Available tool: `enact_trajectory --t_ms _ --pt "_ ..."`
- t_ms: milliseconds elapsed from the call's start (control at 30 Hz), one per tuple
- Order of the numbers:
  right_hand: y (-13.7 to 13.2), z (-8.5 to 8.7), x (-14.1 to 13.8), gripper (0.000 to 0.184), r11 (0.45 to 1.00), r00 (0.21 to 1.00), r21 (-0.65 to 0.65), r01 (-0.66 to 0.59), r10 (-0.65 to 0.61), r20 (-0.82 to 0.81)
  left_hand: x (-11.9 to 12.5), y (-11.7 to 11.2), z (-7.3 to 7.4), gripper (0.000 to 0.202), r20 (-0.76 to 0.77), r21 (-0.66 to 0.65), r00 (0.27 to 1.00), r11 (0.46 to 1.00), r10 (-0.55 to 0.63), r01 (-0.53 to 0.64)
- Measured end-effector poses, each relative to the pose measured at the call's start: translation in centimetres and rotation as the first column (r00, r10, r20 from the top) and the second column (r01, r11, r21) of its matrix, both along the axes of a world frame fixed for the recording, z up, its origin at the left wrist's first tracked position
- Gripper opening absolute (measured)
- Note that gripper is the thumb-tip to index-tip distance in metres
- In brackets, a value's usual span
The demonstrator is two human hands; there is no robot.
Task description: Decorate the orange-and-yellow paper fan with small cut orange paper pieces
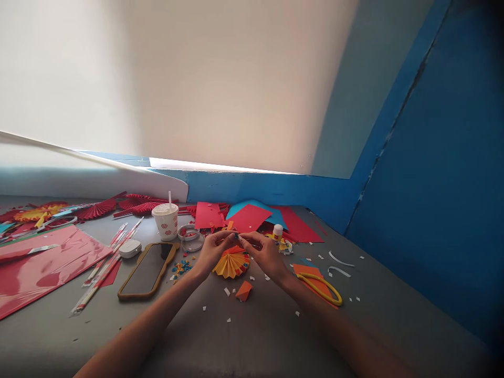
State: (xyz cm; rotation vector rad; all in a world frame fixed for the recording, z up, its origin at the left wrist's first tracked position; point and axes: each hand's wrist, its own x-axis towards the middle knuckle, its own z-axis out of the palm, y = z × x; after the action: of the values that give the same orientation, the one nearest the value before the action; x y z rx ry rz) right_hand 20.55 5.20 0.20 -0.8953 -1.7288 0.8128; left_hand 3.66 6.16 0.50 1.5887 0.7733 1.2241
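The left hand (214, 251) and right hand (264, 255) meet directly above the orange-and-yellow paper fan (231, 264), both narrowly pinching a small scrap (237, 237), too small to identify, between the fingertips (231, 237). A glue bottle (277, 233) stands just right of the fan; a folded orange paper piece (244, 291) lies just below it.

A long, slim, bare left forearm (145, 331) and right forearm (338, 331) narrow to slender wrists, then to a narrow left hand (212, 252) and right hand (268, 257) with thin, tapering fingers (224, 239) (the right forearm sinks into deep shadow near the lower edge). Their skin looks smooth, though finer detail is too small to tell.
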Motion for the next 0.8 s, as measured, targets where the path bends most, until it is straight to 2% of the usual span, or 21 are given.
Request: enact_trajectory --t_ms 267,433,600,800 --pt "0.54 -0.43 0.09 0.027 0.99 0.996 -0.13 -0.049 0.038 -0.086 -0.37 -0.1 0.04 0.027 -0.073 -0.001 0.996 0.999 0.051 -0.051" --pt "0.64 -0.56 0.02 0.026 0.993 0.996 -0.113 -0.029 0.019 -0.085 -0.53 0.18 -0.23 0.024 -0.143 0.036 0.989 0.999 0.042 -0.038" --pt "0.53 -0.27 0.13 0.025 0.99 0.996 -0.128 -0.055 0.044 -0.083 -0.52 0.6 -0.6 0.026 -0.151 0.082 0.987 0.996 0.055 -0.043" --pt "0.58 0.02 0.56 0.027 0.976 0.991 -0.196 -0.092 0.071 -0.112 -0.69 0.09 0.12 0.024 -0.165 0.077 0.985 0.996 0.053 -0.04"
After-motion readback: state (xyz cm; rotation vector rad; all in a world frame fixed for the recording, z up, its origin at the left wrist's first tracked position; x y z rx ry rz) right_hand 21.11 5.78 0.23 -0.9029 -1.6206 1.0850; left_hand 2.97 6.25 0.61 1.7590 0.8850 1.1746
